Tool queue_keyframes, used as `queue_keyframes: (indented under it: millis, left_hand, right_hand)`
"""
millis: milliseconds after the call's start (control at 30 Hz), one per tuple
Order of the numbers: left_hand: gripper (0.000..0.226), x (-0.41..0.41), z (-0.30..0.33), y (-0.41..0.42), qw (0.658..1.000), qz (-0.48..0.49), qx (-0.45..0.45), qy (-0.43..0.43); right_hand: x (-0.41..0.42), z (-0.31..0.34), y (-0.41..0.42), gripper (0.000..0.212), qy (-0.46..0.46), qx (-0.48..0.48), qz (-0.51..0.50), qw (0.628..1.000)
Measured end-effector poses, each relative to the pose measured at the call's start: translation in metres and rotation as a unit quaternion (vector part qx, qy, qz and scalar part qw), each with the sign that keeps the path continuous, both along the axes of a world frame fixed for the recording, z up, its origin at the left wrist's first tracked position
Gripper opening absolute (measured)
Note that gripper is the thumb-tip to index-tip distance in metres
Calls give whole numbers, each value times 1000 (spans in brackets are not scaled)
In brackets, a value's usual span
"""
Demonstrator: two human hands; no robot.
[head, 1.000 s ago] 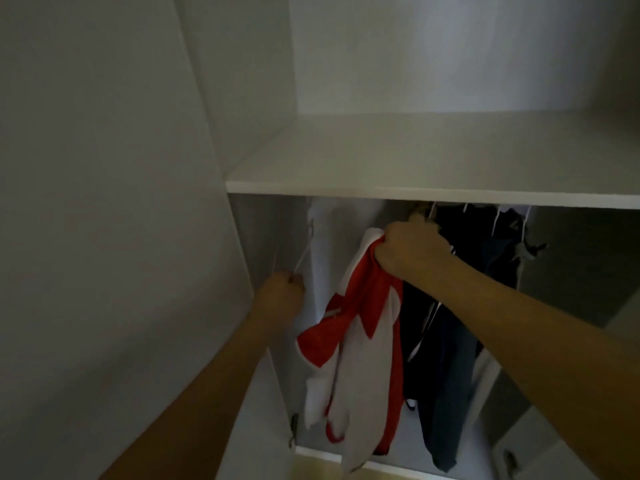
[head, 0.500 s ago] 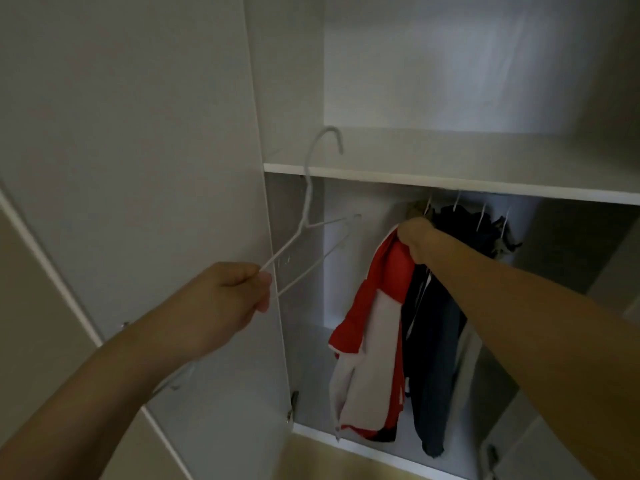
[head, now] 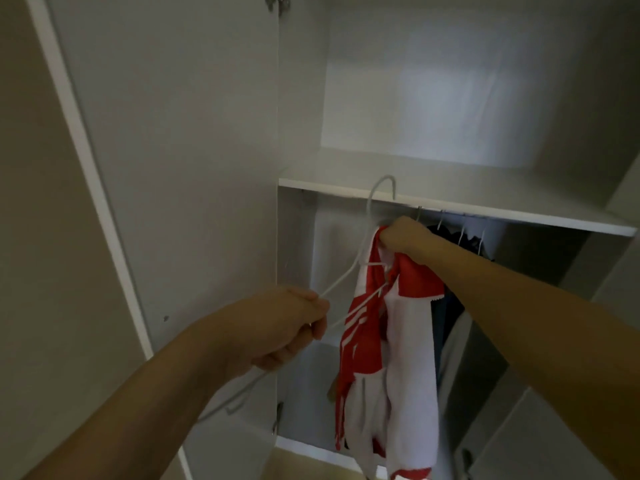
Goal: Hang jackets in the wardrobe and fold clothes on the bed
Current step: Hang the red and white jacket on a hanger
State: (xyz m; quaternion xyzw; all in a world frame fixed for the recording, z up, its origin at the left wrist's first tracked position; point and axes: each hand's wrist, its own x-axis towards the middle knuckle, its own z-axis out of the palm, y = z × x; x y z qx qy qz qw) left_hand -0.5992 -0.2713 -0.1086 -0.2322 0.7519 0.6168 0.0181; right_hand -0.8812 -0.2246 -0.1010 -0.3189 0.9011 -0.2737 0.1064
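Left hand: the left hand [head: 291, 327] is raised in the lower middle of the view, its fingers curled round one arm of a white wire hanger [head: 367, 244].
White wire hanger: tilted, its hook uppermost and lying across the front edge of the wardrobe shelf [head: 485, 206]; one shoulder passes through the left fist and continues down past the wrist, the other reaches toward the collar of the jacket.
Right hand: the right hand [head: 403, 235] is extended just under the shelf, the fingers closed tightly on a bunch of cloth at the top of the red and white jacket [head: 391, 341].
Red and white jacket: held up by its top within the lower compartment of the wardrobe, hanging loosely downward; its lower edge is near the wardrobe floor. Whether the hanger has entered the collar cannot be told.
Dark garments: dark garments [head: 450, 306] hang to the right of the jacket and behind it, partly hidden by the right forearm; several hanger hooks [head: 462, 233] show above them under the shelf.
Wardrobe door: the white wardrobe door [head: 173, 150] stands open at the left, with a metal hinge [head: 277, 1] at its top.
Upper compartment: a bare white back panel [head: 433, 81] above the shelf.
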Motion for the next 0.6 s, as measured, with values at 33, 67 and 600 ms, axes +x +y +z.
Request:
queue_keyframes:
  millis: [33,67,600]
  left_hand:
    - [45,3,1,-5,1000,-11,15,8]
    - [46,6,4,-9,999,-20,32,14]
    - [38,6,10,-70,973,-198,111,39]
  right_hand:
    - [9,9,3,33,-31,-33,-31,999]
    - [14,16,5,32,-26,-68,-43,996]
    - [57,59,29,24,-26,-131,-18,991]
